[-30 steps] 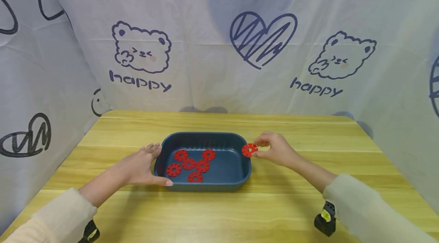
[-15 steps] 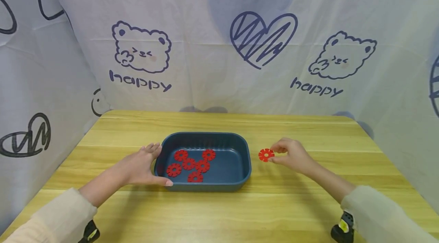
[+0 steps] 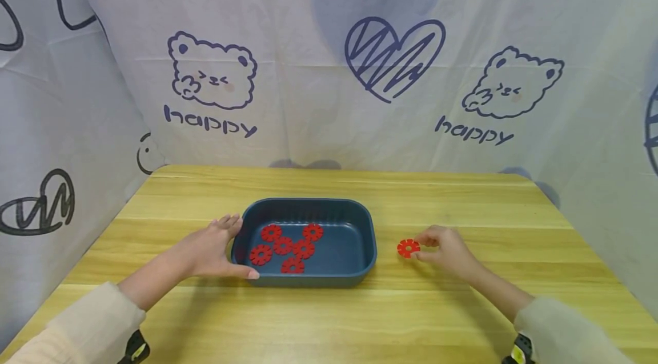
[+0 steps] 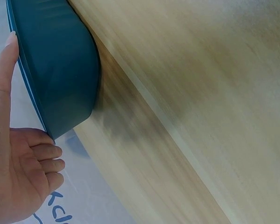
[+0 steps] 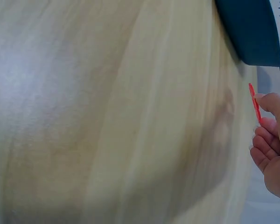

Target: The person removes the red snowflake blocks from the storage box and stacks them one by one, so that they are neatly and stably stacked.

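My right hand (image 3: 446,248) pinches a red notched interlocking disc (image 3: 408,248) between thumb and index finger, to the right of a dark blue rectangular dish (image 3: 329,280). In the right wrist view the disc (image 5: 255,102) shows edge-on, with the other fingers curled beneath it. Several like red discs (image 3: 283,246) lie inside the dish, mostly in its left half. My left hand (image 3: 213,250) rests at the dish's left end. Its thumb stretches along the near rim and its fingers touch the left side. The left wrist view shows this hand (image 4: 21,172) against the dish's outer wall (image 4: 56,60).
The dish stands on a light wooden table (image 3: 308,324). Behind the table hangs a white cloth (image 3: 308,112) printed with bears, hearts and writing; it also runs along both sides.
My right hand has carried the red disc from above the dish's right rim out to the right and down toward the table. The left hand and the dish have kept their places.
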### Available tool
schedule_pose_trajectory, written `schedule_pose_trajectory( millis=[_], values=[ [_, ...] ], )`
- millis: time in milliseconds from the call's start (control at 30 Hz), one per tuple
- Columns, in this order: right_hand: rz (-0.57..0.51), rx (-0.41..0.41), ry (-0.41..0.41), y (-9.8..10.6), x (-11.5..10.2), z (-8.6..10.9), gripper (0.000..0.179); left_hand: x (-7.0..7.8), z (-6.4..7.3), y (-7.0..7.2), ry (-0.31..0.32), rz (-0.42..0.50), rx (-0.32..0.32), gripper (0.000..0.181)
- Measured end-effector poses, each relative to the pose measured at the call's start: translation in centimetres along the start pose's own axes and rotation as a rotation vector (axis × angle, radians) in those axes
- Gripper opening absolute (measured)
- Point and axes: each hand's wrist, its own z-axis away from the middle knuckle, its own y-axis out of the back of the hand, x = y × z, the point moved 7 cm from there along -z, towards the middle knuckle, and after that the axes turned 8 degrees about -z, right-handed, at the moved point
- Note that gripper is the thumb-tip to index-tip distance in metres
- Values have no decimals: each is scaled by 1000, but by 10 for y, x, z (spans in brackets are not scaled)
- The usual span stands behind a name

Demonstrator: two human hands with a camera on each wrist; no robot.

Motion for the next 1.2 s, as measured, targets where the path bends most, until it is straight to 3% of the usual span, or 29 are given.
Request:
schedule_pose_trajectory(
  millis=[400,833,1200],
  values=[
    [-32,46,-89,-6,26,8,22,-1,0,0,0,-2,-4,114],
    [-52,45,-125,-12,32,12,21,-1,1,1,6,8,-3,114],
    [-40,51,-96,-13,35,13,23,-1,2,-1,13,12,2,113]
  ],
)
